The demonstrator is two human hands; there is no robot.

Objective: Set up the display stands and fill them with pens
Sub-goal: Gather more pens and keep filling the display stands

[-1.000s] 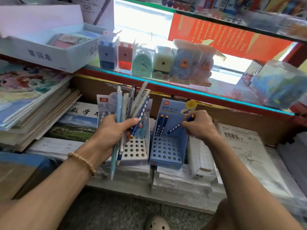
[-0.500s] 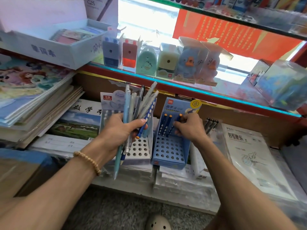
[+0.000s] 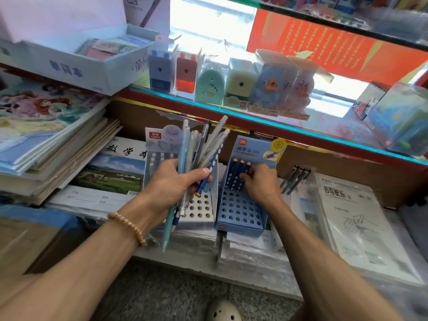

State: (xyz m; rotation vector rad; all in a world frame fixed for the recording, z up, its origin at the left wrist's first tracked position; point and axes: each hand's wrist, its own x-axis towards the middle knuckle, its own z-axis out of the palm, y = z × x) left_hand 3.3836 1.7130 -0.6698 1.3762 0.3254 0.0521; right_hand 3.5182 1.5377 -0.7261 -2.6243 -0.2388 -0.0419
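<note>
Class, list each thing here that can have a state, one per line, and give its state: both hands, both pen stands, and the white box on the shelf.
Left hand: grips a bundle of pens.
Right hand: fingers on the pens standing in the blue stand.
Blue stand: upright, three pens in its back row, most holes empty.
White stand: upright, front holes empty.
White box: open.

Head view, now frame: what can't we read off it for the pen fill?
- Back holes of the white stand: the left hand and its bundle of pens cover them.
- Right hand fingers on the blue stand: seen from behind, so the grip on the third blue pen can't be told.
- Count of pens in the bundle: they overlap.
- Print on the stands: too small.
</note>
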